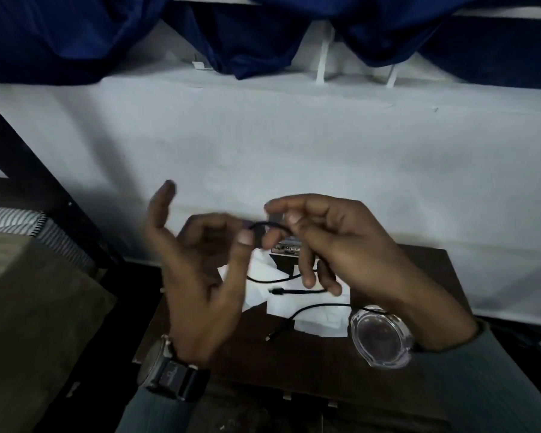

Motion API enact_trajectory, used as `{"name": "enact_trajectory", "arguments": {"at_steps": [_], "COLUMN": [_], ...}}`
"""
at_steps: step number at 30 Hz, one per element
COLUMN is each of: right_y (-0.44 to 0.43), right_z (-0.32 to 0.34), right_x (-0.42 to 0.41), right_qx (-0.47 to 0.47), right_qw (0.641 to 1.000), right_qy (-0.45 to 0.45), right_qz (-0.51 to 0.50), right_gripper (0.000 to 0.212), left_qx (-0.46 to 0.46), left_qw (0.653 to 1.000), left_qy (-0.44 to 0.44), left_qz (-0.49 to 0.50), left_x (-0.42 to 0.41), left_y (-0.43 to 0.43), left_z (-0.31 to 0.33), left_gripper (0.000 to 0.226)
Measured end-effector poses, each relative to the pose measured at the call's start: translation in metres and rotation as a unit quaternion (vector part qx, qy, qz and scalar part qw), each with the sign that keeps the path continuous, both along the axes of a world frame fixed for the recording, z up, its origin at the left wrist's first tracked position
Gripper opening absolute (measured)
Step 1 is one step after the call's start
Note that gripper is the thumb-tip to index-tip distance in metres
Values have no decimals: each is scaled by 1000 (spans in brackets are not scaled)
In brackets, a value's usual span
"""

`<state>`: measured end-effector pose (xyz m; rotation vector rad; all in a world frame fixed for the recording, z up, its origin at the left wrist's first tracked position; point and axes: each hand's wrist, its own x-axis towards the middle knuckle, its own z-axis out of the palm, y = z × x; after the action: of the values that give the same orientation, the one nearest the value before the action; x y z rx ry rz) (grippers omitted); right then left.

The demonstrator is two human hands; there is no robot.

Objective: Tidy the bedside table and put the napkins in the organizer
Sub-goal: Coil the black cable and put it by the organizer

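Observation:
A thin black cable (pixel 313 306) trails over white napkins (pixel 313 320) on the dark bedside table (pixel 294 364). Both hands are raised above the table. My right hand (pixel 341 245) pinches a loop of the cable between thumb and fingers. My left hand (pixel 197 264) is beside it, its thumb and a finger at the other end of that loop, the other fingers spread; motion blur hides the exact grip. Two free plug ends of the cable lie on the napkins. A small dark box (pixel 286 246) stands behind the hands, mostly hidden.
A clear glass ashtray (pixel 381 339) sits on the table's right part, under my right wrist. A bed with an olive blanket (pixel 35 307) and a black frame lies left. A white wall is behind, with blue curtains (pixel 256 35) above.

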<state>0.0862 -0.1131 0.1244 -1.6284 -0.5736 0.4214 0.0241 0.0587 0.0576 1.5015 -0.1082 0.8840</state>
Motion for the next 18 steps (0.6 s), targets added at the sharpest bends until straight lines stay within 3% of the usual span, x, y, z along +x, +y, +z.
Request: {"name": "enact_trajectory", "arguments": {"at_steps": [2,4,8,11,13,15,16,18], "right_y": [5,10,-10,-24,-17,-7,-3,3], "right_z": [2,5,12,9,2,-3,-4,-4], "right_x": [0,2,11,9,7,6,6,7], "right_qx": [-69,-78,-57,-51,-54,-112,-157,-219], "right_qw": [993,991,994,983,989,974,945,883], "right_qy": [-87,-96,10,-1,-64,-198,-285,-410], "right_qz": [34,41,90,175,122,17,-22,-60], "right_gripper": [13,8,26,32,29,22,19,19], "left_qx": [1,-75,-142,-83,-49,-62,-103,-163], "left_qw": [991,972,975,978,977,978,974,954], "left_qy": [36,108,130,156,182,196,195,201], "left_qz": [-131,-196,-112,-108,-98,-47,-47,-149], "left_x": [-1,-1,7,11,11,10,9,8], "left_y": [-2,-5,3,8,2,-3,-3,3], "left_z": [5,7,0,-9,-19,-19,-15,-5], "left_gripper": [76,66,52,45,45,46,50,63]}}
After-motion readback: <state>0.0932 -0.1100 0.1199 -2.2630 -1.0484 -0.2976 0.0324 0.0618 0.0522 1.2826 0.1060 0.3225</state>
